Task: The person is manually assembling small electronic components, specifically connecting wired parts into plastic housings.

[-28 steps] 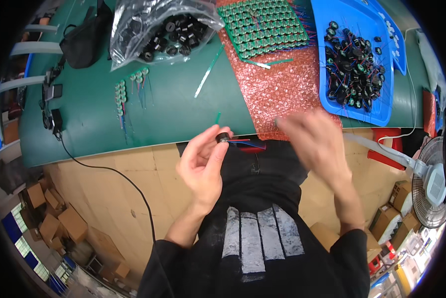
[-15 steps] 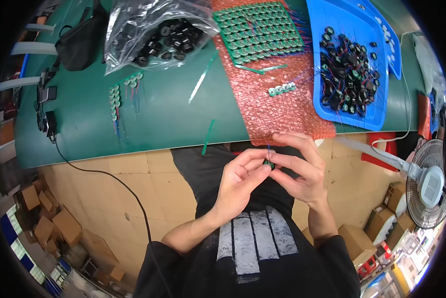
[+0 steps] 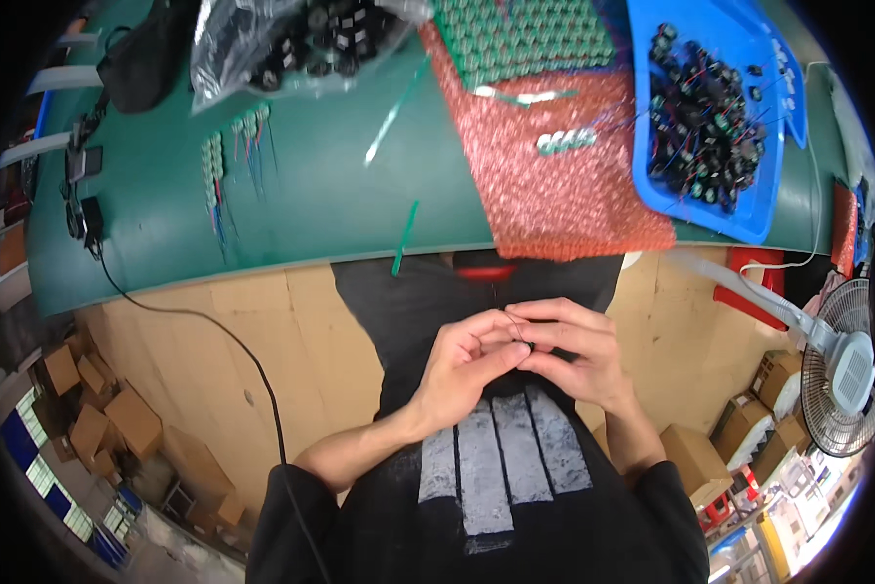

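Observation:
Close to my body, below the table edge, my left hand [image 3: 465,368] and my right hand [image 3: 581,358] meet fingertip to fingertip. Both pinch a small round black part [image 3: 528,346] from either side; its green circuit board face, seen half a second ago, is mostly hidden by my fingers. A thin wire runs up from it past my right fingers. Many similar black parts with green boards and red and blue wires [image 3: 710,146] fill a blue tray [image 3: 659,202] at the far right.
Red bubble wrap [image 3: 574,204] bears a panel of round green boards [image 3: 525,39] and a short board strip [image 3: 566,141]. A bag of black caps [image 3: 311,44], wired board strips [image 3: 213,175] and a green offcut [image 3: 405,238] lie leftward. A fan [image 3: 846,370] stands right.
My hands have drawn closer to my body with the black part, away from the bubble wrap. My right fingers have curled in, and the table sits higher in view.

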`<action>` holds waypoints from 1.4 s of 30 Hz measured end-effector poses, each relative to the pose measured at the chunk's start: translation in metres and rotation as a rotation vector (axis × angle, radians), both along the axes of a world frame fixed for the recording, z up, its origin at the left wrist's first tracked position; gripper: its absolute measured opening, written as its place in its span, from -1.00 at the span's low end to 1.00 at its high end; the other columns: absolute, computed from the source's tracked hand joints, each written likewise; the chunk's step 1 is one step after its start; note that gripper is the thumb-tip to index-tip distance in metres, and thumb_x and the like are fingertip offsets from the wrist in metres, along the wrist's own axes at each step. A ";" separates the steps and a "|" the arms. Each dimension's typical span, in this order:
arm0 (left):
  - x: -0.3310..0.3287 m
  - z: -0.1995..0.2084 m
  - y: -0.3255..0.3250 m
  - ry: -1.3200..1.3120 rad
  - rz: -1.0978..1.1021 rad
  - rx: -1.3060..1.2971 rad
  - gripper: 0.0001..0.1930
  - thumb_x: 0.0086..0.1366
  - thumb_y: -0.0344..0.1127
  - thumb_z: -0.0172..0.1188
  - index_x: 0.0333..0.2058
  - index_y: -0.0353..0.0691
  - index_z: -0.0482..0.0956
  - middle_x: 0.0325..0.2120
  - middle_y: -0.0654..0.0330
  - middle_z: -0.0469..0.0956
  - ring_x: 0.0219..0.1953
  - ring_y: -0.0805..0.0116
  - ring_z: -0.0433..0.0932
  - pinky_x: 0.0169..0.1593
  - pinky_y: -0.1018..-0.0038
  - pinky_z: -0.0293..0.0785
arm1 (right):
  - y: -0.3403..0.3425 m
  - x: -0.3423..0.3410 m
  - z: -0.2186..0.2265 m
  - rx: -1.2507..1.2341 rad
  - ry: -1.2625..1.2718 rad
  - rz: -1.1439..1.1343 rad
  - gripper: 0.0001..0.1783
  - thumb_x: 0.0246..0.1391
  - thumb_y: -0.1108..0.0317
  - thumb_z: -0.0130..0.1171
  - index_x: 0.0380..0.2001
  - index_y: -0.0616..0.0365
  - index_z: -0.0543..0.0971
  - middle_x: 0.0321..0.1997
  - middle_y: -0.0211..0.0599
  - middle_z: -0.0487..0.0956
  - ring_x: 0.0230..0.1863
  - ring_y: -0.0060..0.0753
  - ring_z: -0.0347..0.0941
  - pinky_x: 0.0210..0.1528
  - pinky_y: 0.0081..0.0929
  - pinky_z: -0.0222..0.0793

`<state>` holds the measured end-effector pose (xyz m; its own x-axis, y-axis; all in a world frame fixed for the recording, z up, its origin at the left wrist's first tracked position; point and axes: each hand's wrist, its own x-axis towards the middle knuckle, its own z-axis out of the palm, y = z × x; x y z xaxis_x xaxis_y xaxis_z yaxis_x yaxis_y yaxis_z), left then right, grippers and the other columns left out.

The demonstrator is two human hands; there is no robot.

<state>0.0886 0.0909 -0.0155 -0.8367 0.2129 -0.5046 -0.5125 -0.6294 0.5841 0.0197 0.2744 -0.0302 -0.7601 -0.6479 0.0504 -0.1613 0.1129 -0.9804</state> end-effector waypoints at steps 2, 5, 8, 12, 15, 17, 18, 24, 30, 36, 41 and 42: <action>0.020 -0.016 -0.002 -0.088 -0.043 0.026 -0.84 0.41 -0.51 0.14 -0.06 -0.38 0.53 -0.18 0.18 0.65 -0.13 0.54 0.59 -0.02 0.59 0.49 | 0.002 0.016 -0.008 0.045 -0.061 0.027 -0.63 -0.08 0.47 0.47 -0.13 0.28 0.70 0.02 -0.04 0.65 -0.03 -0.15 0.63 -0.05 -0.36 0.58; 0.046 -0.035 -0.009 -0.174 -0.084 0.082 -0.86 0.42 -0.50 0.15 -0.08 -0.35 0.54 -0.20 0.23 0.64 -0.19 0.58 0.55 -0.06 0.61 0.48 | 0.005 0.046 -0.030 0.087 -0.156 0.022 -0.65 -0.06 0.45 0.46 -0.15 0.28 0.70 0.00 -0.09 0.65 -0.07 -0.17 0.64 -0.08 -0.40 0.56; 0.060 -0.046 -0.011 -0.193 -0.104 0.060 -0.85 0.43 -0.48 0.14 -0.07 -0.35 0.54 -0.21 0.24 0.64 -0.21 0.59 0.54 -0.08 0.60 0.47 | 0.000 0.060 -0.035 0.101 -0.287 0.018 -0.65 -0.05 0.48 0.45 -0.13 0.30 0.68 -0.02 -0.09 0.65 -0.05 -0.15 0.63 -0.04 -0.35 0.56; 0.061 -0.046 -0.007 -0.185 -0.148 -0.025 -0.80 0.47 -0.42 0.09 -0.01 -0.35 0.54 -0.19 0.23 0.63 -0.20 0.57 0.54 -0.07 0.57 0.46 | 0.001 0.065 -0.037 0.083 -0.435 0.018 -0.58 0.04 0.53 0.36 0.02 0.31 0.62 -0.03 -0.10 0.65 -0.10 -0.26 0.62 -0.10 -0.43 0.54; 0.063 -0.045 -0.005 -0.137 -0.182 -0.079 -0.79 0.49 -0.41 0.05 0.00 -0.35 0.52 -0.22 0.26 0.61 -0.19 0.54 0.55 -0.06 0.54 0.45 | 0.001 0.067 -0.038 0.023 -0.528 -0.004 -0.57 0.09 0.55 0.30 0.08 0.31 0.59 -0.08 -0.15 0.63 -0.18 -0.37 0.61 -0.17 -0.49 0.52; 0.061 -0.045 -0.004 -0.150 -0.201 -0.096 -0.79 0.49 -0.44 0.01 0.00 -0.35 0.52 -0.24 0.26 0.60 -0.19 0.54 0.55 -0.05 0.54 0.46 | 0.000 0.070 -0.037 -0.025 -0.734 -0.043 -0.59 0.15 0.57 0.24 0.10 0.32 0.57 -0.19 -0.22 0.59 -0.28 -0.51 0.58 -0.24 -0.55 0.50; 0.060 -0.044 -0.001 -0.146 -0.171 -0.096 -0.78 0.48 -0.47 -0.03 0.01 -0.35 0.51 -0.25 0.25 0.60 -0.20 0.53 0.56 -0.07 0.54 0.47 | -0.002 0.070 -0.036 -0.028 -0.728 -0.058 -0.60 0.17 0.60 0.21 0.11 0.31 0.57 -0.24 -0.28 0.56 -0.28 -0.54 0.56 -0.23 -0.56 0.49; 0.058 -0.051 0.008 -0.176 -0.163 -0.182 -0.78 0.49 -0.47 -0.04 0.00 -0.37 0.51 -0.25 0.20 0.63 -0.26 0.49 0.62 -0.13 0.53 0.52 | -0.002 0.078 -0.042 -0.041 -0.866 -0.172 -0.59 0.18 0.61 0.21 0.12 0.25 0.59 -0.22 -0.30 0.59 -0.27 -0.58 0.54 -0.23 -0.59 0.47; 0.059 -0.055 0.008 -0.199 -0.142 -0.209 -0.80 0.51 -0.45 -0.03 -0.03 -0.39 0.52 -0.30 0.18 0.64 -0.30 0.46 0.64 -0.16 0.53 0.54 | -0.003 0.080 -0.050 0.011 -0.810 -0.191 -0.65 0.18 0.59 0.22 0.04 0.24 0.65 -0.20 -0.33 0.64 -0.24 -0.61 0.53 -0.21 -0.61 0.46; 0.056 -0.054 0.011 -0.215 -0.088 -0.194 -0.82 0.51 -0.45 0.00 -0.03 -0.39 0.50 -0.25 0.16 0.64 -0.25 0.47 0.63 -0.09 0.53 0.55 | -0.003 0.075 -0.050 0.019 -0.805 -0.194 -0.67 0.16 0.58 0.25 0.01 0.28 0.64 -0.15 -0.26 0.65 -0.20 -0.56 0.55 -0.20 -0.60 0.46; 0.050 -0.056 0.005 -0.163 -0.091 -0.088 -0.82 0.50 -0.42 0.05 -0.03 -0.35 0.51 -0.20 0.21 0.63 -0.12 0.52 0.59 -0.02 0.53 0.52 | 0.004 0.065 -0.049 0.022 -0.395 -0.092 -0.61 0.07 0.58 0.32 0.01 0.30 0.62 -0.08 -0.11 0.65 -0.20 -0.37 0.60 -0.18 -0.53 0.51; 0.047 -0.054 0.003 -0.197 -0.125 -0.057 -0.82 0.50 -0.39 0.05 -0.03 -0.33 0.51 -0.20 0.23 0.63 -0.12 0.53 0.59 -0.01 0.53 0.52 | 0.005 0.064 -0.048 0.069 -0.380 -0.090 -0.62 0.06 0.55 0.34 0.00 0.30 0.63 -0.08 -0.10 0.66 -0.21 -0.34 0.60 -0.17 -0.49 0.52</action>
